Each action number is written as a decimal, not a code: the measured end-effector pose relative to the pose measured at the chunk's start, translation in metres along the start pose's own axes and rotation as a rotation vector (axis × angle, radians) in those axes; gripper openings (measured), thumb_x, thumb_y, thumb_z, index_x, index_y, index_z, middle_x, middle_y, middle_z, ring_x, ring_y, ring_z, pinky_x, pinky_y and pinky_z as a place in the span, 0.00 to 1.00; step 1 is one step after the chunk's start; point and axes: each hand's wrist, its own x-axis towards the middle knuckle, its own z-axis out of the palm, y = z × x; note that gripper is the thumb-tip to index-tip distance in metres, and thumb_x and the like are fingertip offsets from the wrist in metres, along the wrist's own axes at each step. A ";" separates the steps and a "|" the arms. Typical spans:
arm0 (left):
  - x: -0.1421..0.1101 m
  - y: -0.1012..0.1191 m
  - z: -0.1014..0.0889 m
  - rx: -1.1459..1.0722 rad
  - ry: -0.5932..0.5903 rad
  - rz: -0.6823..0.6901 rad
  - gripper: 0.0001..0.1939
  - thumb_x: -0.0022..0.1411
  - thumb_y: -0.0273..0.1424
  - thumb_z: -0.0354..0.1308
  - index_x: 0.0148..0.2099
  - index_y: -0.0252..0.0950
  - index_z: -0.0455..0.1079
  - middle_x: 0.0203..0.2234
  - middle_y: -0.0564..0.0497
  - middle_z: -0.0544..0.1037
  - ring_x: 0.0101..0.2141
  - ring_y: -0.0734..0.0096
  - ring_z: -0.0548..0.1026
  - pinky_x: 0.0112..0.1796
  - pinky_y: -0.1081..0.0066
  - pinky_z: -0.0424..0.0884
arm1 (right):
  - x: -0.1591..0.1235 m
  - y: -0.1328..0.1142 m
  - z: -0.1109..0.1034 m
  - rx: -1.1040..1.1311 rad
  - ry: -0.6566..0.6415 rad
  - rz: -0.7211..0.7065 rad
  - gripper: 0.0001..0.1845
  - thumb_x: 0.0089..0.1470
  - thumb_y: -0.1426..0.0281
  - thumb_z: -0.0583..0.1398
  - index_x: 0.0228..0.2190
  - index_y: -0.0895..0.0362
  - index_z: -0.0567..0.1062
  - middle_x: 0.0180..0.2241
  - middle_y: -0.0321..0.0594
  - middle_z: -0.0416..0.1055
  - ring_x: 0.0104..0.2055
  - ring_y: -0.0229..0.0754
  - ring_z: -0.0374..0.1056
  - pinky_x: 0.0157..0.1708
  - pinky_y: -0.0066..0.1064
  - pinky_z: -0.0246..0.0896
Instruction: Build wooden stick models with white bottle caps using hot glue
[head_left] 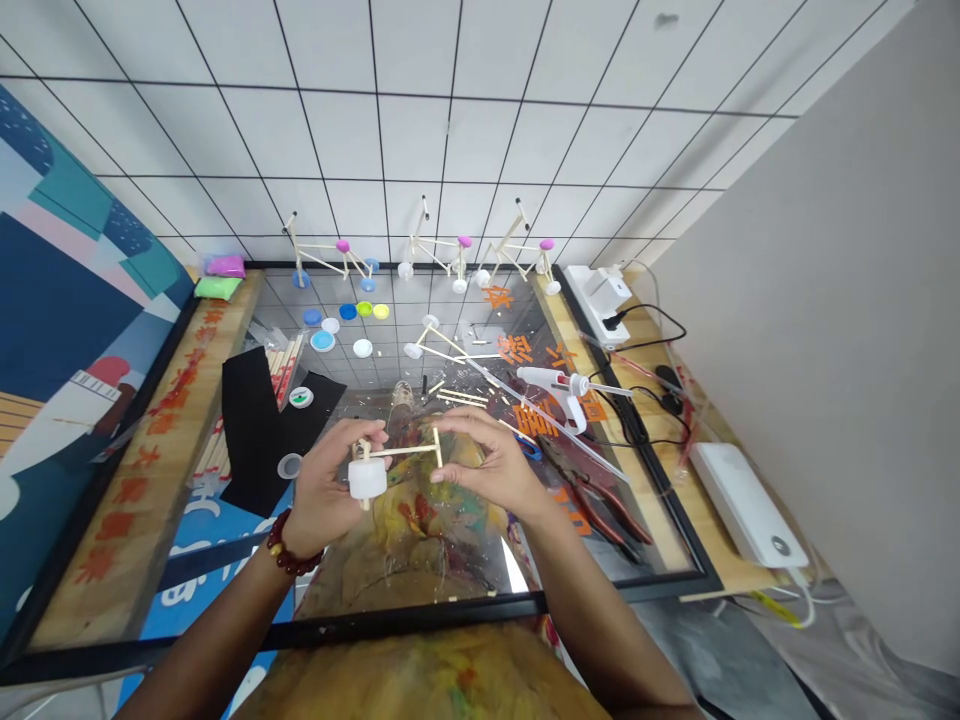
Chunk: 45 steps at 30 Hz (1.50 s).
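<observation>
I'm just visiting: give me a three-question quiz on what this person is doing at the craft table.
1. True or false: both hands grip the small stick-and-cap piece.
2. How many finished stick models with pink caps stand along the back wall? A) one B) three C) five
3. Fill in: the white glue gun lies to the ____ of the hands.

Key: 1. True: the left hand pinches the white-cap end, the right hand the stick end. 2. B. 3. Right.
</observation>
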 end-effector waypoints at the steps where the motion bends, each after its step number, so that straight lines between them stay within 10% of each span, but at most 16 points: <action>1: 0.000 0.000 0.000 0.004 -0.002 -0.001 0.21 0.59 0.22 0.64 0.54 0.38 0.69 0.37 0.49 0.77 0.36 0.70 0.76 0.38 0.71 0.74 | 0.000 -0.001 0.000 -0.007 0.002 0.000 0.26 0.44 0.62 0.74 0.46 0.50 0.79 0.45 0.43 0.75 0.48 0.45 0.72 0.51 0.38 0.66; 31: 0.000 0.000 -0.006 0.067 0.005 -0.009 0.20 0.59 0.24 0.63 0.54 0.38 0.69 0.39 0.47 0.79 0.37 0.69 0.78 0.40 0.67 0.76 | -0.007 0.002 0.003 -0.044 0.025 0.008 0.38 0.46 0.58 0.72 0.57 0.49 0.69 0.45 0.42 0.73 0.45 0.45 0.70 0.49 0.40 0.67; 40: 0.003 0.003 -0.012 0.142 -0.113 0.082 0.29 0.55 0.20 0.60 0.59 0.40 0.67 0.45 0.45 0.78 0.42 0.64 0.77 0.43 0.65 0.76 | -0.007 0.009 0.008 -0.061 0.000 -0.022 0.19 0.53 0.65 0.69 0.47 0.50 0.76 0.46 0.43 0.73 0.49 0.45 0.70 0.52 0.40 0.65; 45: 0.008 0.010 -0.015 0.180 -0.129 0.068 0.32 0.52 0.17 0.57 0.59 0.39 0.67 0.46 0.45 0.78 0.42 0.65 0.78 0.42 0.67 0.76 | -0.008 0.011 0.009 -0.084 -0.001 0.022 0.35 0.50 0.63 0.71 0.58 0.48 0.68 0.46 0.42 0.73 0.46 0.46 0.70 0.50 0.41 0.66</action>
